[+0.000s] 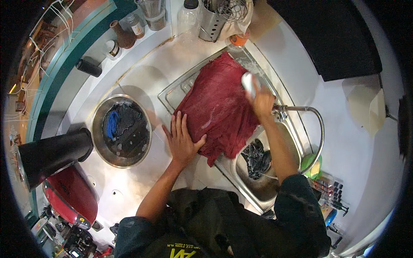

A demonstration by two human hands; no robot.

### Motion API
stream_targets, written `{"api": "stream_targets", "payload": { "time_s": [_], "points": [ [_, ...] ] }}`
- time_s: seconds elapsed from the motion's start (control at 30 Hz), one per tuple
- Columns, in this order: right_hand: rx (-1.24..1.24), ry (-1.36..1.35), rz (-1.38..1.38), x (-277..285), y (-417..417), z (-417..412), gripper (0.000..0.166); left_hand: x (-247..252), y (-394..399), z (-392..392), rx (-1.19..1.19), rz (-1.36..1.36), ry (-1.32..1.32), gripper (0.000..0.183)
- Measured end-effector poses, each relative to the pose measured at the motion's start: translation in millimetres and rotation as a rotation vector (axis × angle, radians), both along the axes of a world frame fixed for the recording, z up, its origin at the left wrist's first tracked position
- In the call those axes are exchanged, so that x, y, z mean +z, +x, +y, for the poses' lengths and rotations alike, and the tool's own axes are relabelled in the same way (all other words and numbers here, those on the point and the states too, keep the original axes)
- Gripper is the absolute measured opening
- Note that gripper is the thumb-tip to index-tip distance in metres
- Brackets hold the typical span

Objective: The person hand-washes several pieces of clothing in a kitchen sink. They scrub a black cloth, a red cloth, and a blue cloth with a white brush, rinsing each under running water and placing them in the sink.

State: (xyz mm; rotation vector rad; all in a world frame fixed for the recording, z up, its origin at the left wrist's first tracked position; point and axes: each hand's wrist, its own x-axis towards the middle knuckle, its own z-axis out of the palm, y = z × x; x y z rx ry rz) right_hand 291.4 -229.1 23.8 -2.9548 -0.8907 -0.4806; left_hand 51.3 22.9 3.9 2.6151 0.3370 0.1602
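Observation:
A wet dark red cloth (219, 106) lies spread over the ribbed drainboard (176, 96) of a steel sink, with whitish suds streaks on it. My left hand (184, 142) presses flat on the cloth's near-left edge, fingers spread. In my right hand (263, 101) is a white hand-held object (250, 82), blurred; whether it is a brush or a bar of soap I cannot tell. It is at the cloth's right edge. Sudsy dark cloth (256, 158) sits in the sink basin (284, 138), partly behind my right forearm.
A steel bowl (149, 132) holds dark cloth in water and a blue bundle (112, 125). The faucet's flexible hose (319, 125) arches right of my right arm. Bottles, jars and a perforated utensil holder (211, 27) line the back. A black cylinder (58, 154) stands left.

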Motion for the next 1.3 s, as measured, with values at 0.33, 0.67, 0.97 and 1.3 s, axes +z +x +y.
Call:
{"api": "stream_targets", "payload": {
  "time_s": [0.33, 0.67, 0.97, 1.3],
  "points": [
    [0.249, 0.209, 0.218, -24.4, -67.6, -22.1, 0.069, -1.1, -5.0, -2.2, -0.100, -0.052, 0.159, 0.063],
    [0.056, 0.466, 0.494, -18.3, -208.9, 46.6, 0.076, -3.8, -31.5, 54.3, 0.155, 0.076, 0.093, 0.029],
    [0.415, 0.245, 0.230, -17.1, -148.5, -13.9, 0.069, 21.9, 4.7, -5.3, -0.185, -0.135, -0.039, 0.038],
    [0.026, 0.207, 0.030, -30.6, -112.7, 16.2, 0.069, 11.0, -3.6, -4.7, -0.193, -0.076, 0.136, 0.032]
  ]
}}
